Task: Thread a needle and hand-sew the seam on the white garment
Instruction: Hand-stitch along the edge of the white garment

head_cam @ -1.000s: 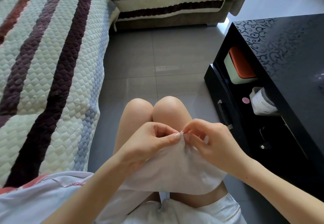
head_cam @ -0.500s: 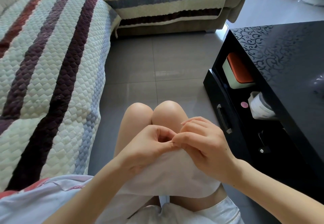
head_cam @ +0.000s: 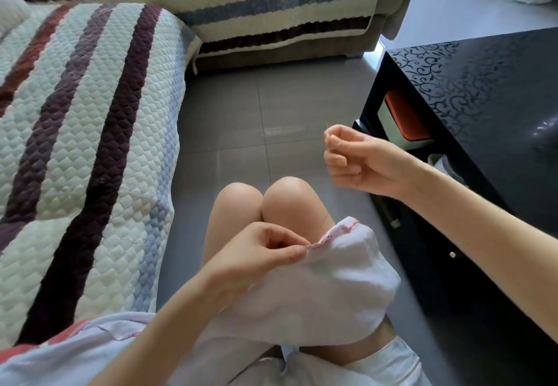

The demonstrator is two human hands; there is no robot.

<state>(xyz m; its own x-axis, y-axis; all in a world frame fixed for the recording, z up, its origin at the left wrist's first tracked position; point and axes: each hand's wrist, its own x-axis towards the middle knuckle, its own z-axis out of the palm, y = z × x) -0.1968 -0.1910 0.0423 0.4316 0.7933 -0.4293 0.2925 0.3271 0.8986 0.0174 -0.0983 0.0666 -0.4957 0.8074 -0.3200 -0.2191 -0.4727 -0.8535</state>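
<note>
Head view: the white garment (head_cam: pixel 338 289) is laid over the lap, just under the left hand (head_cam: pixel 259 255). Its pink seam (head_cam: pixel 335 230) is pinched at one end by that hand's thumb and finger. The right hand (head_cam: pixel 356 159) is held up, above and to the right of the left hand, well apart from the cloth. Its fingers are curled tight, and a thin needle (head_cam: pixel 327 126) is pinched at the top; only a tiny tip can be seen. A black table (head_cam: pixel 483 89) is found beside the right hand. A striped sofa cover (head_cam: pixel 90 144) is spread left of the left hand.
</note>
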